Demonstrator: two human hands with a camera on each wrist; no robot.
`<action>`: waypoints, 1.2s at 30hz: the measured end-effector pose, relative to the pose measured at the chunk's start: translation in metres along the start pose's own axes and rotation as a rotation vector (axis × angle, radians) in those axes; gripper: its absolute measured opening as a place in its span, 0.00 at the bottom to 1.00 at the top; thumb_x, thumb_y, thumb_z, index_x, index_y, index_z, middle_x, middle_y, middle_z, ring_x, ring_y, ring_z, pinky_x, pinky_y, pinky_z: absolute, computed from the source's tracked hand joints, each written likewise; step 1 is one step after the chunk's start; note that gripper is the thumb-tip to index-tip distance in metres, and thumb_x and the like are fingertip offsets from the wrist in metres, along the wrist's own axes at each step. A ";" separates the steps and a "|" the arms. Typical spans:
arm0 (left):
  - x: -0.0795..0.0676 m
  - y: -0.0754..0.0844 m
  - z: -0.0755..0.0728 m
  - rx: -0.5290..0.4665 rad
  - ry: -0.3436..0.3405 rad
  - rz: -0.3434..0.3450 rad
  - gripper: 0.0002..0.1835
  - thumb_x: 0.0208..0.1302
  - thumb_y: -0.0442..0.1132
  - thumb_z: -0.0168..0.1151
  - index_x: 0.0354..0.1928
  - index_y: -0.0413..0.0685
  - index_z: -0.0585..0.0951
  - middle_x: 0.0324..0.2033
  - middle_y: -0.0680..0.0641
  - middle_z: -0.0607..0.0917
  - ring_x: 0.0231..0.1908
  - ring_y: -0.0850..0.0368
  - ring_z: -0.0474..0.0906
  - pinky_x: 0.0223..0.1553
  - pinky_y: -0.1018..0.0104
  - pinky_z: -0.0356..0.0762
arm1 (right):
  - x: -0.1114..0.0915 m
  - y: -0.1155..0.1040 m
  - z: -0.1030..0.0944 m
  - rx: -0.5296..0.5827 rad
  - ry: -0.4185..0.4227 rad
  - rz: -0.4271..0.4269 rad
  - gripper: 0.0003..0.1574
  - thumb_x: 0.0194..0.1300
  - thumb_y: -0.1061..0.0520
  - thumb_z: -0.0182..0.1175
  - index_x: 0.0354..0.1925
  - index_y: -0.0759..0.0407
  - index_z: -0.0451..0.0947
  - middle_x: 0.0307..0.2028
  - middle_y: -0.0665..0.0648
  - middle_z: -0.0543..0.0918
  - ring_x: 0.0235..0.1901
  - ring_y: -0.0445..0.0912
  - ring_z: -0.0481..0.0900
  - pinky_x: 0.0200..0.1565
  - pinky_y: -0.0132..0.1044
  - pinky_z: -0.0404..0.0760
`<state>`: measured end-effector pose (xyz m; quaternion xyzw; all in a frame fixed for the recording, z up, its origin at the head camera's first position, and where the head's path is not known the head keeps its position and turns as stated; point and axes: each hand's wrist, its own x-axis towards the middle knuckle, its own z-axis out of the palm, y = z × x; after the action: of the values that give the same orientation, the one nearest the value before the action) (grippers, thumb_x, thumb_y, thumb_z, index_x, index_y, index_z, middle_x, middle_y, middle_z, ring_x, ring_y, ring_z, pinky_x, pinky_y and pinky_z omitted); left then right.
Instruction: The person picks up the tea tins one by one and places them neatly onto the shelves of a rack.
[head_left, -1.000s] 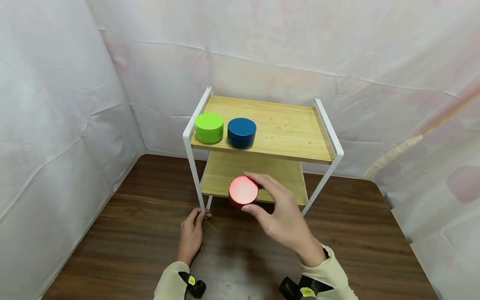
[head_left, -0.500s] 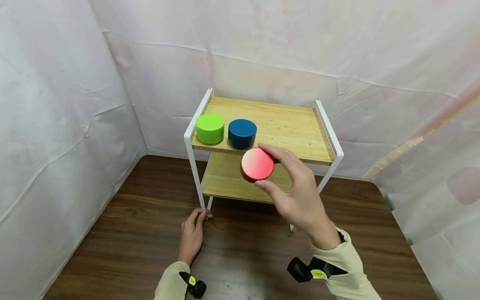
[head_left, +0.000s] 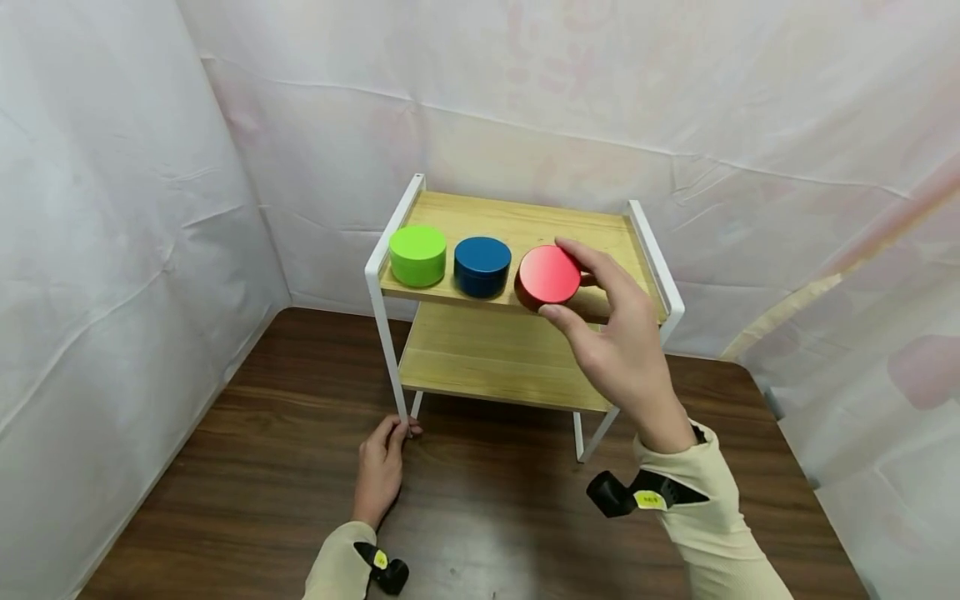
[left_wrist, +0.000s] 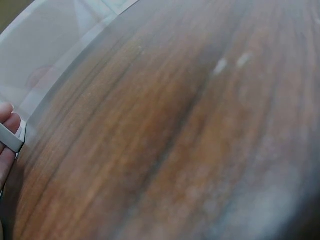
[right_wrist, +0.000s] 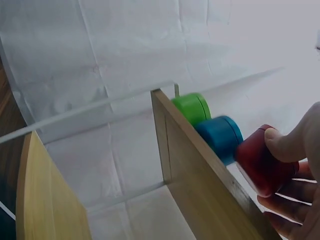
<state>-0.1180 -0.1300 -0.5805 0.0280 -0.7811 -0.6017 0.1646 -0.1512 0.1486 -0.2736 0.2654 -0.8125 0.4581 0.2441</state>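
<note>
My right hand [head_left: 618,333] pinches a round red tin [head_left: 550,275] between thumb and fingers, beside the blue tin and over the front of the top shelf [head_left: 517,217]. In the right wrist view the red tin [right_wrist: 262,160] looks slightly apart from the shelf board. A round blue tin [head_left: 482,267] and a round lime-green tin [head_left: 417,256] stand in a row on that shelf's left front. Low down, my left hand [head_left: 380,467] holds the foot of the rack's front left leg [head_left: 392,358]; only its fingertips [left_wrist: 7,117] show in the left wrist view.
The two-tier rack has white metal side frames [head_left: 652,250] and a lower wooden shelf [head_left: 495,350]. It stands on a dark wooden table [head_left: 262,467]. White patterned cloth [head_left: 525,100] hangs behind and at both sides.
My right hand has carried the red tin up and to the right, from in front of the lower shelf to top-shelf height. The left hand keeps its place on the leg.
</note>
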 end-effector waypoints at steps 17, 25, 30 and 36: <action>0.000 -0.002 0.002 0.051 0.027 -0.030 0.12 0.83 0.36 0.53 0.46 0.42 0.86 0.40 0.42 0.92 0.47 0.55 0.88 0.52 0.69 0.83 | 0.009 0.004 -0.001 -0.079 -0.009 0.093 0.40 0.64 0.66 0.74 0.72 0.60 0.74 0.65 0.58 0.82 0.58 0.53 0.84 0.64 0.47 0.82; 0.000 -0.004 -0.002 0.036 -0.012 -0.011 0.13 0.83 0.42 0.53 0.47 0.47 0.87 0.39 0.49 0.92 0.47 0.57 0.88 0.51 0.73 0.82 | 0.012 0.003 -0.002 -0.157 -0.060 0.152 0.38 0.68 0.58 0.73 0.72 0.63 0.74 0.65 0.62 0.83 0.57 0.54 0.86 0.58 0.49 0.86; -0.001 -0.004 -0.002 0.043 -0.030 -0.041 0.15 0.84 0.43 0.52 0.49 0.46 0.86 0.40 0.52 0.92 0.48 0.59 0.87 0.52 0.71 0.83 | 0.012 0.005 0.002 -0.209 -0.039 0.124 0.39 0.68 0.55 0.73 0.72 0.65 0.74 0.64 0.64 0.84 0.56 0.56 0.86 0.56 0.51 0.85; -0.002 -0.004 -0.003 0.059 -0.030 -0.053 0.16 0.84 0.45 0.51 0.49 0.47 0.86 0.41 0.53 0.92 0.49 0.59 0.87 0.53 0.69 0.83 | 0.010 0.008 0.007 -0.283 -0.030 0.097 0.41 0.70 0.54 0.72 0.74 0.67 0.71 0.65 0.67 0.83 0.62 0.61 0.83 0.63 0.55 0.81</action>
<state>-0.1163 -0.1337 -0.5841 0.0443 -0.7999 -0.5829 0.1359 -0.1649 0.1443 -0.2758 0.1954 -0.8844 0.3463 0.2443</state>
